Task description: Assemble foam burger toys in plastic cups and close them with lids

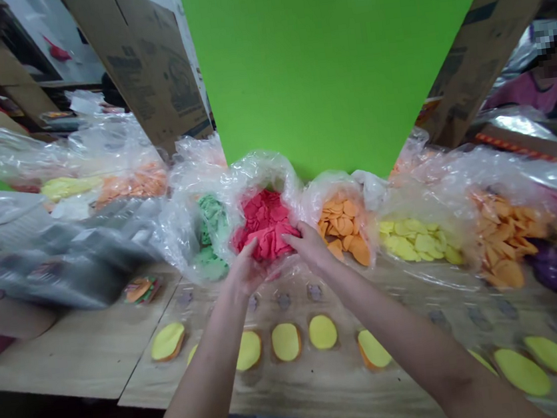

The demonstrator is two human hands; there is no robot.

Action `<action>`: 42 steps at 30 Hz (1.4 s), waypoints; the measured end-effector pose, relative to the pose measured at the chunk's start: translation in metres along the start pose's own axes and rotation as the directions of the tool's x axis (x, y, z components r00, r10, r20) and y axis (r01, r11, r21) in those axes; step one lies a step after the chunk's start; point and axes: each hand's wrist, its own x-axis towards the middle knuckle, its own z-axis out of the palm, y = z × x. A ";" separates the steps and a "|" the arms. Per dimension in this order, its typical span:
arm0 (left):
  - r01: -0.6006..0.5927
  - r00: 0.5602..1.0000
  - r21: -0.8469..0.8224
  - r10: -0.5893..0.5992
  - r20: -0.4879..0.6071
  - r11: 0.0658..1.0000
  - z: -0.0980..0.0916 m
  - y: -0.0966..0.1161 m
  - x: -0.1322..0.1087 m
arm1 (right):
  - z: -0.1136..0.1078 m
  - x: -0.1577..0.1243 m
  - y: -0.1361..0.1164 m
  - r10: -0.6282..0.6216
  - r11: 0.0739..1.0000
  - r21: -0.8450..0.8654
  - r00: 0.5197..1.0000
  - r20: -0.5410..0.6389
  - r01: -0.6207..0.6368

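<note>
Both my hands reach into a clear plastic bag (259, 171) full of pink cut-out pieces (266, 220). My left hand (246, 270) rests at the bag's front edge with its fingers curled onto the pink pieces. My right hand (310, 245) lies beside it, fingers bent into the same pile. Whether either hand has lifted any piece I cannot make out. On the wooden table (88, 351) below my arms lies a row of yellow round stacks (286, 341).
Bags of green pieces (210, 237), orange pieces (343, 225), yellow pieces (415, 240) and more orange pieces (506, 240) flank the pink bag. A big green sheet (337, 61) and cardboard boxes (145, 56) stand behind. Another person (545, 81) sits at the far right.
</note>
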 end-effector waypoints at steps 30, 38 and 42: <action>0.261 0.900 0.082 -0.273 0.338 0.962 0.077 -0.160 -0.068 | -0.113 -0.165 -0.042 -0.033 0.999 0.019 0.999 -0.040 0.034; 0.259 0.940 -0.021 -0.247 0.236 0.966 0.101 -0.210 -0.084 | -0.171 -0.224 -0.014 0.271 0.835 0.543 0.922 -0.276 -0.083; 0.164 0.964 0.138 -0.189 0.189 0.977 0.120 -0.239 -0.095 | -0.189 -0.248 -0.002 0.331 0.847 0.487 0.928 -0.171 -0.212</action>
